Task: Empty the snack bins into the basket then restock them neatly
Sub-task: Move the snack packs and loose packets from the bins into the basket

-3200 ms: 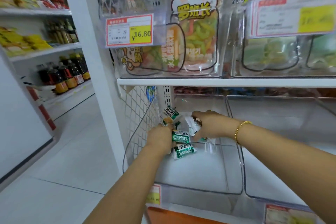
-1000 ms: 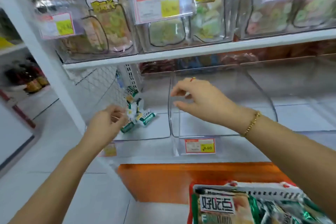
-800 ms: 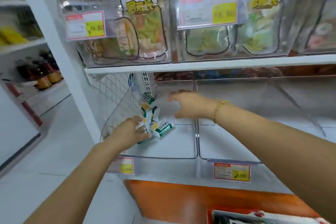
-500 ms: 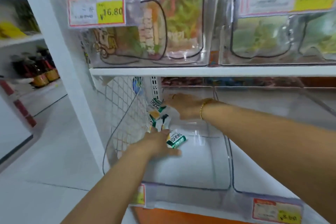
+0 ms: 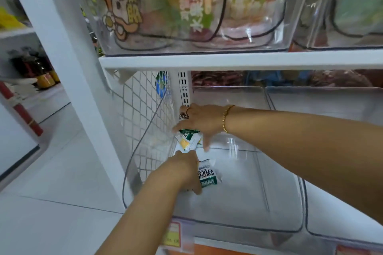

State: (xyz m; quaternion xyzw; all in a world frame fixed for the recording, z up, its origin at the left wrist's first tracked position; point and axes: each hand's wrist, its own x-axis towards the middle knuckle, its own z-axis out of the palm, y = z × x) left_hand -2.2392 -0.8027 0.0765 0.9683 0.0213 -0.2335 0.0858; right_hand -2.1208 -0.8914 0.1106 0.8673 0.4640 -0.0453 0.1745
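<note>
While both arms reach in under the white shelf board (image 5: pixel 248 59), everything gathers around 1 clear plastic bin (image 5: pixel 238 226) on the lower level. Well to the left of the bin, dark bottles with yellow labels (image 5: pixel 44 72) stand on another rack. A white wire mesh panel (image 5: pixel 141 114) runs along the bin's left wall. On the bin's front lip hangs a red-and-yellow price tag (image 5: pixel 173 234), too blurred to read.

Inside the bin, by that left wall, the left hand (image 5: pixel 182 172) is turned knuckles-up. Its fingers and thumb curl round a green-and-white snack packet (image 5: pixel 207 175), which sticks out on the thumb side low over the bin floor. Deeper in, at the bin's left rear corner, a short row of white, green and yellow packets (image 5: pixel 186 142) stands on edge. The right hand (image 5: pixel 200 122) lies over them with fingers straight and spread and thumb pointing down, pressing rather than clasping. A gold bead bracelet (image 5: pixel 226 119) circles that wrist.

Directly above the bin, an upper clear bin (image 5: pixel 165 16) holds cartoon-printed pouches. Just beside the bin's right wall sits 1 matching clear bin (image 5: pixel 342 161).
</note>
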